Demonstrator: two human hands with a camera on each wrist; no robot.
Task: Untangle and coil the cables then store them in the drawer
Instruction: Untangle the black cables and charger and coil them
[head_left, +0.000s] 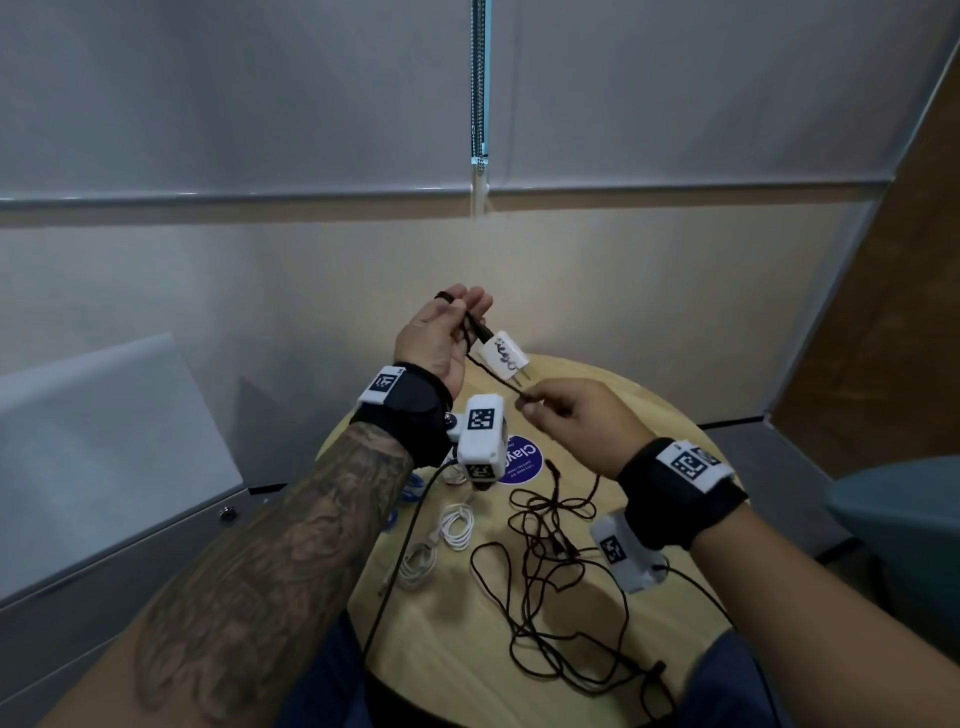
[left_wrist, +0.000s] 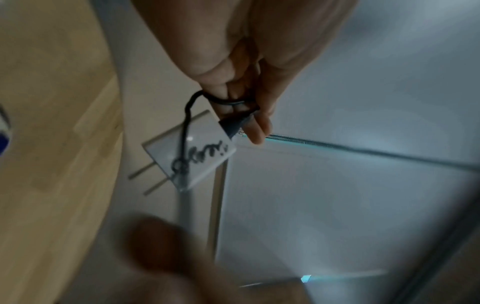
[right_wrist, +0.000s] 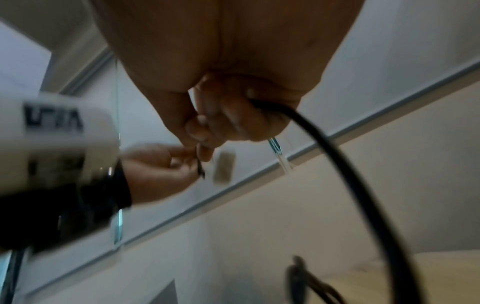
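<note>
Black cable (head_left: 496, 375) runs taut on a down-right slant from your raised left hand (head_left: 441, 332), where it loops round the fingers beside the white plug (head_left: 503, 355), to your right hand (head_left: 576, 421) pinching it; slack trails onto the table (head_left: 597, 597).

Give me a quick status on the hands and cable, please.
Left hand holds black cable at white charger. Right hand pinches it. Rest tangled on table.

One charger (head_left: 503, 355), two white cables (head_left: 457, 526), two hands (head_left: 439, 338).
</note>
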